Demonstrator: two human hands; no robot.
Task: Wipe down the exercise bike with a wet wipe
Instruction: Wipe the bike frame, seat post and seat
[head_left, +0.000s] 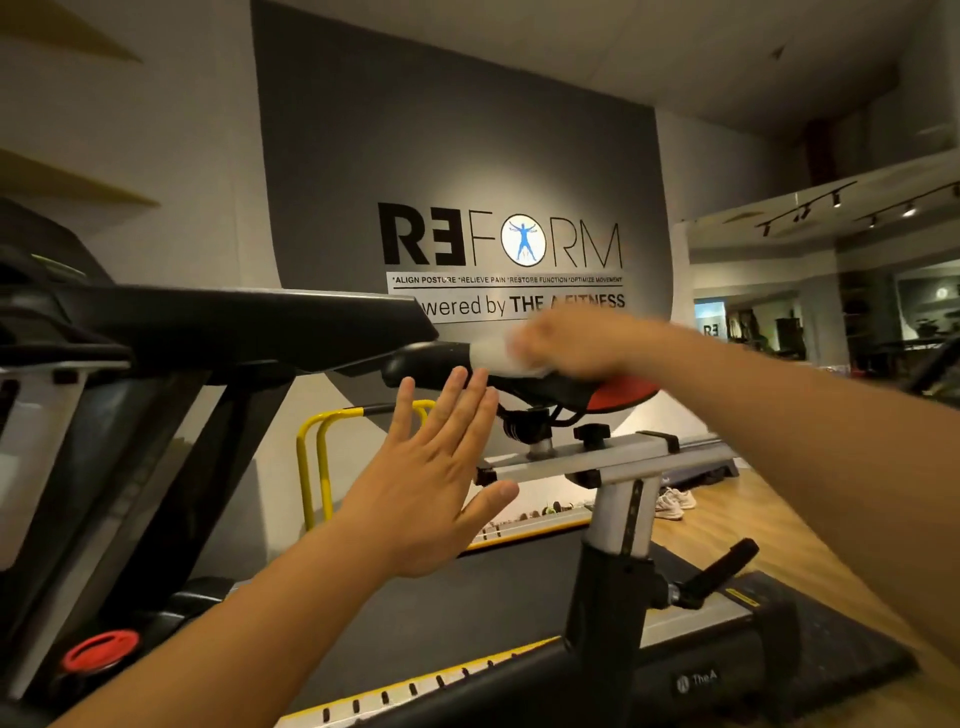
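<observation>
White wet wipe (501, 356), gripped by the blurred right hand (569, 345), lies on the exercise bike (613, 571) saddle (618, 391). The left hand (431, 488) is flat, fingers straight, holding nothing. A treadmill (208, 322) overlaps the saddle nose. Wall sign (501, 244): "REFORM", "THE A FITNESS".

Black saddle (566, 387) with red rear; white wipe (498, 358); yellow rack (311, 447).
</observation>
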